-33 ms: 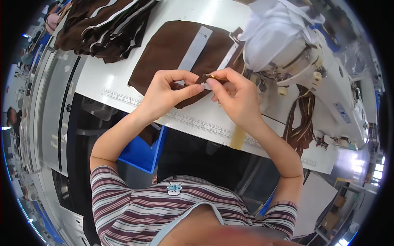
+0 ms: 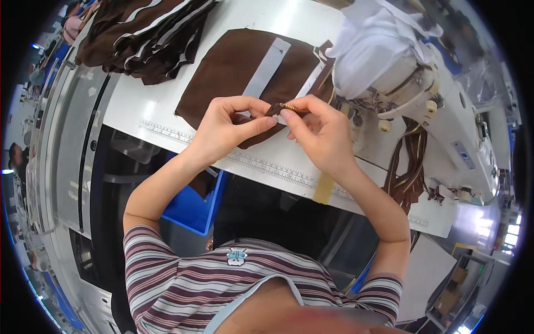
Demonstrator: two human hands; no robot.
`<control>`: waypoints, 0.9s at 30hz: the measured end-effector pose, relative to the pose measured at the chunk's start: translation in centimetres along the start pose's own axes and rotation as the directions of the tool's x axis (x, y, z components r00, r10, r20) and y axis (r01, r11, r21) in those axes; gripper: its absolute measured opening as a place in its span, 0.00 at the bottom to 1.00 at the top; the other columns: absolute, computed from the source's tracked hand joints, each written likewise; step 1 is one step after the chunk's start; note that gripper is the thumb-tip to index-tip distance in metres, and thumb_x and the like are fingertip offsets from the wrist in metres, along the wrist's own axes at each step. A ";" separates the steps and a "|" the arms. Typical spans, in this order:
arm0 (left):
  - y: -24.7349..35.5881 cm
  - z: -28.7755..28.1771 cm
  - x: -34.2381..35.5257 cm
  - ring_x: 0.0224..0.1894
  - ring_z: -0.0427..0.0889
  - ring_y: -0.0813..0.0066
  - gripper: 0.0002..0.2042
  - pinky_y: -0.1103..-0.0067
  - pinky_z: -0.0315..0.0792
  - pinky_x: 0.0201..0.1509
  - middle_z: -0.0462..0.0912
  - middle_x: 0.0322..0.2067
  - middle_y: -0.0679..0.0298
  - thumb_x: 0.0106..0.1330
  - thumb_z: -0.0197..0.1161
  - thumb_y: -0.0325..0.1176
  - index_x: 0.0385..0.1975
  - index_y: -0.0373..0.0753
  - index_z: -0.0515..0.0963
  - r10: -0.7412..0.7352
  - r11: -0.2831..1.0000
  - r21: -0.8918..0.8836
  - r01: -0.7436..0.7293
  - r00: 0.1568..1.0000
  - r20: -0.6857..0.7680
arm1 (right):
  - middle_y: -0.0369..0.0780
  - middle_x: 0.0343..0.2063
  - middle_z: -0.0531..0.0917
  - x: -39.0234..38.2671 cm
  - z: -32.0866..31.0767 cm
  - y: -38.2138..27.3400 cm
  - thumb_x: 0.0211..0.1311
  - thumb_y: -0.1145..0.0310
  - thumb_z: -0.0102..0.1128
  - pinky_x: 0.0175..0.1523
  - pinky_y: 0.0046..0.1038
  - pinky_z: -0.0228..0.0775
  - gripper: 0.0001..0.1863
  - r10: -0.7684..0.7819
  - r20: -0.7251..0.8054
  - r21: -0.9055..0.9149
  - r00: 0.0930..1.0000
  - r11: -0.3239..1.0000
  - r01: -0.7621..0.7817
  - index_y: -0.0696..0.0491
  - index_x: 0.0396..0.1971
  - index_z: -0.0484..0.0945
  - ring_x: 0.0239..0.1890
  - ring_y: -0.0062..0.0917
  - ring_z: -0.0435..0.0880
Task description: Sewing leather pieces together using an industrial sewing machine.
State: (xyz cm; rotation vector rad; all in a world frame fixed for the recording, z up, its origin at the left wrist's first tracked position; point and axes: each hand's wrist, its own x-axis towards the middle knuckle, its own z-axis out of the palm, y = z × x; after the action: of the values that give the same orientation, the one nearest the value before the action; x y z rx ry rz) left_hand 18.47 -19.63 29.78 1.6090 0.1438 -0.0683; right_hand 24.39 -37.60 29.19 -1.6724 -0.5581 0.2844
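Observation:
A brown fabric panel (image 2: 218, 71) lies on the white table, with a light grey strip (image 2: 268, 68) across it. At the panel's near edge my left hand (image 2: 227, 123) pinches a fold of the brown fabric between thumb and fingers. Close beside it, my right hand (image 2: 327, 133) grips the end of a brown zipper (image 2: 293, 108) with gold teeth. The two sets of fingertips almost meet there. Fingers partly hide how the zipper and the cloth lie against each other.
A white sewing machine (image 2: 464, 119) stands at the right, with white cloth (image 2: 374, 47) draped over its head. Brown zipper strips (image 2: 409, 161) hang beside it. Stacked brown pieces (image 2: 147, 42) lie far left. A ruler tape (image 2: 261, 165) runs along the near edge, above a blue bin (image 2: 192, 211).

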 end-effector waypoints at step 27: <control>-27.1 -21.1 -20.1 0.55 0.75 0.61 0.17 0.73 0.66 0.59 0.77 0.53 0.53 0.63 0.54 0.24 0.54 0.36 0.73 0.119 0.756 0.567 0.327 0.783 -0.611 | 0.41 0.38 0.82 -11.8 -7.5 2.8 0.59 0.83 0.50 0.38 0.20 0.73 0.08 -0.083 -0.209 -0.563 0.974 0.825 -0.050 0.60 0.33 0.79 0.33 0.23 0.83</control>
State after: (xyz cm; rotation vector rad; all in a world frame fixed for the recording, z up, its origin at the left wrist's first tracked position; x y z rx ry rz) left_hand -6.05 1.41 6.59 2.2847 0.8143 0.3740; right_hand 18.54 -50.32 26.39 -2.2415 -0.5125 -0.1060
